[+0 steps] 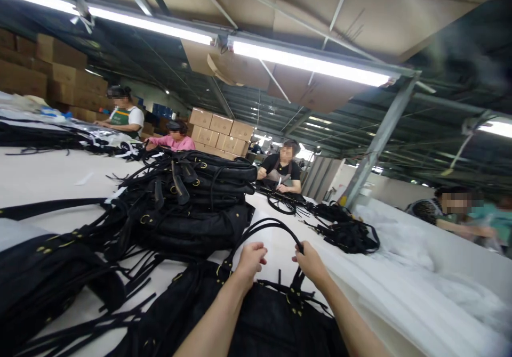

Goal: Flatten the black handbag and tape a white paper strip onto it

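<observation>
In front of me lies a black handbag [276, 319] with gold-coloured studs, its looped handle [276, 221] standing up in an arch. My right hand [311, 264] is closed round the right side of that handle. Just inside the handle's left side, my left hand [250, 265] has its fingers curled in; what they hold, if anything, is hidden. Behind the handbag, to the left, rises a pile of black bags [192, 226] with gold rings and hanging tags. Another black bag [52, 277] lies at the near left, with loose straps between.
More black straps and bags [348, 232] lie to the right on the white table [272, 245]. White sheeting [400, 287] runs along the right edge. Several people sit or stand farther off. Stacked cartons [218, 130] and a slanting metal post [380, 141] stand beyond.
</observation>
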Demonstrator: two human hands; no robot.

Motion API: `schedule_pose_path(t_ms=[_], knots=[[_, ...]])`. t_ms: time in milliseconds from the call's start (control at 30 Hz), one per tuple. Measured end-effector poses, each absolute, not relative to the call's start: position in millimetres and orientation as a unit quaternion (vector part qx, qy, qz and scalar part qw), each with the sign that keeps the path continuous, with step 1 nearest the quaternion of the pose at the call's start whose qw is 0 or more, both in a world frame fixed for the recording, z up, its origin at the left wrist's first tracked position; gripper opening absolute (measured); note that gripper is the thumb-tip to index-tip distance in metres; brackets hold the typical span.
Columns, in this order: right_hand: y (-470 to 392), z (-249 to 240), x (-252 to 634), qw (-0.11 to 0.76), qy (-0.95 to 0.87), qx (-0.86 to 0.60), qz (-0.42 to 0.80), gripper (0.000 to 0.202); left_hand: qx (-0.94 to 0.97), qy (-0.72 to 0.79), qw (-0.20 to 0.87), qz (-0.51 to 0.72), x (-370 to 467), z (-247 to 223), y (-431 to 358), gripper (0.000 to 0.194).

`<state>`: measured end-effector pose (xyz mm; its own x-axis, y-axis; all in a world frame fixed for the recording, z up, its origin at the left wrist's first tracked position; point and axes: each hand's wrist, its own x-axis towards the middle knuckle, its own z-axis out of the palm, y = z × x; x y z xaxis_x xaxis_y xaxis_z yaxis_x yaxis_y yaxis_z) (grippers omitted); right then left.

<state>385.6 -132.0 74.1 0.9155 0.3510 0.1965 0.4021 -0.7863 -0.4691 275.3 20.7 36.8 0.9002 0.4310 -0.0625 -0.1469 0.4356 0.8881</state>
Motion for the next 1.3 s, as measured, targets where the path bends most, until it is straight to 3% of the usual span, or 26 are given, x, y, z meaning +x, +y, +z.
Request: schedule_pose_path(t_ms=[267,567,667,800,867,967,1133,1300], knots=[[-163.3,73.7,288.8,0.349,-0.293,-0.882,-0.120,0.009,0.403,-0.007,0.910,0.098,236.9,109.5,2.3,0.047],[-162.7,68.1,261.0,0.321,-0.273,-0.895,-0.144,0.020,0.360,-0.032,0.923,0.131,227.0,139.8,-5.4,0.023],[-164.6,85.6,254.2,0.285,-0.296,-0.906,-0.105,0.024,0.356,-0.014,0.921,0.159,221.7,146.7,-5.4,0.027],[-215.2,138.6,255.5,0.212,-0.323,-0.922,-0.019,0.019,0.352,-0.006,0.925,0.143,217.4,151.9,-6.6,0.019],[-265.5,167.1,259.2,0.167,-0.268,-0.949,0.008,0.014,0.354,-0.014,0.927,0.122,216.4,153.6,-7.3,0.013],[-350.5,187.6,257.4,0.080,-0.129,-0.987,0.045,0.025,0.354,-0.011,0.928,0.115,215.8,155.1,-7.0,0.008],[-437.4,141.1,235.5,-0.031,0.068,-0.993,0.096,0.025,0.353,-0.009,0.931,0.093,216.2,153.0,-6.2,0.010],[-453.2,83.9,239.1,-0.070,0.108,-0.992,0.007,0.011,0.359,-0.014,0.930,0.080,212.7,154.3,-7.3,0.011]])
